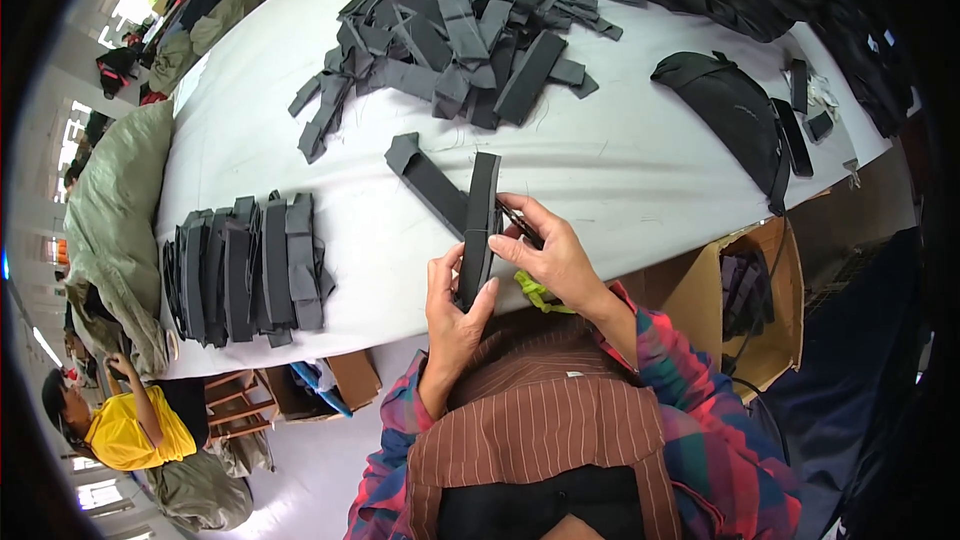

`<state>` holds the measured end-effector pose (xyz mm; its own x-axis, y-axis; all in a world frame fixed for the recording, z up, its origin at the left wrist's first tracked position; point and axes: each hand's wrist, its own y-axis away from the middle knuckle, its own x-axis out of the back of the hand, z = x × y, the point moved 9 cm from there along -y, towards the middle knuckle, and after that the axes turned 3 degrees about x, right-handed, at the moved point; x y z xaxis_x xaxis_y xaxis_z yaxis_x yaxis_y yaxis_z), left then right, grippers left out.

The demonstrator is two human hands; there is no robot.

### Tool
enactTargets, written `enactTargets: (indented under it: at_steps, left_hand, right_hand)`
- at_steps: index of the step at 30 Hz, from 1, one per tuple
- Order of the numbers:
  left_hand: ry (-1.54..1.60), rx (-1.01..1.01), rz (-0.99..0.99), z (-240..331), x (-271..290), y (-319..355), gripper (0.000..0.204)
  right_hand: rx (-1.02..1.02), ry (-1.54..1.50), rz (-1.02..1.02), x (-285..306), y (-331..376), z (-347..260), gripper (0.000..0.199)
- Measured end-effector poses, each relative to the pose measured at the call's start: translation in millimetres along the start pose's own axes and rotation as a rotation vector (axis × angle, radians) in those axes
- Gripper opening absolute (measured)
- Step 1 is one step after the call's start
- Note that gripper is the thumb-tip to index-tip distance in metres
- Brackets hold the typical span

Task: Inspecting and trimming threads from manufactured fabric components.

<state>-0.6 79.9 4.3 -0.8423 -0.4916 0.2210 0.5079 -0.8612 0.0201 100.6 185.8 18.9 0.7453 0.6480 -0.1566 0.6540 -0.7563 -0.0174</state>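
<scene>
Left hand clamped on lower end of a black fabric strip, held upright over the near edge of the white worktop. Right hand pinches the strip's side, small dark tool in its fingers. Another strip lies just behind. Neat stack of strips at left, loose pile far side.

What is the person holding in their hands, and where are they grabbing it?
A dark strap. The left hand grips its lower end; the right hand pinches its middle and also holds small snips.
</scene>
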Motion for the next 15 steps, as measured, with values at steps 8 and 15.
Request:
enactTargets:
  at_steps: [8,15]
  left_hand:
    - [0.499,0.242,0.034,-14.7,7.1,-8.3,0.036]
    - [0.642,0.318,-0.059,-29.7,0.4,-8.2,0.027]
  right_hand:
    - [0.025,0.138,0.126,31.2,-1.3,-3.1,0.030]
    - [0.401,0.712,0.112,10.8,0.9,-43.5,0.024]
